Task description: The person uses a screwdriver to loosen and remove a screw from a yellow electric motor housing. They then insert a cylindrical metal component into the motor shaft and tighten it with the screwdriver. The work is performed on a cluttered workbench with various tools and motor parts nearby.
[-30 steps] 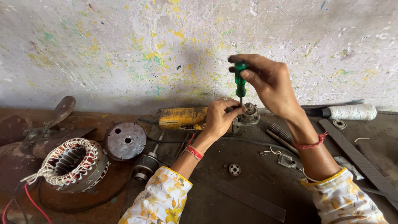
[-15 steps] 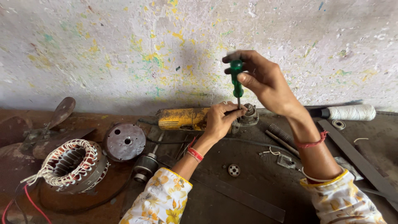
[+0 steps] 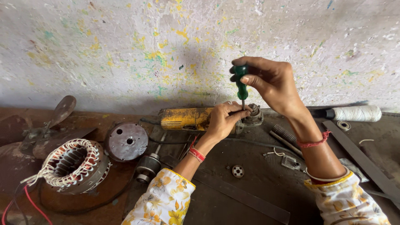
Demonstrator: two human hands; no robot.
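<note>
Our right hand [image 3: 273,85]: fingers wrapped around the green-handled screwdriver [image 3: 241,85], held upright, tip down on the grey metal head [image 3: 252,113] of the worn yellow angle grinder [image 3: 189,118]. Our left hand [image 3: 223,121]: closed over the grinder's neck, just beside the tip. Grinder lies against the paint-flecked wall [image 3: 125,50]. Nearby on the dark bench [image 3: 250,196]: copper-wound stator [image 3: 73,164], round metal end cover [image 3: 126,141], spool of white thread [image 3: 356,113].

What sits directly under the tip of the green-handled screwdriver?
The round metal head of the yellow angle grinder, steadied by the left hand. The right hand holds the screwdriver upright. Fingers hide the contact point.
</note>
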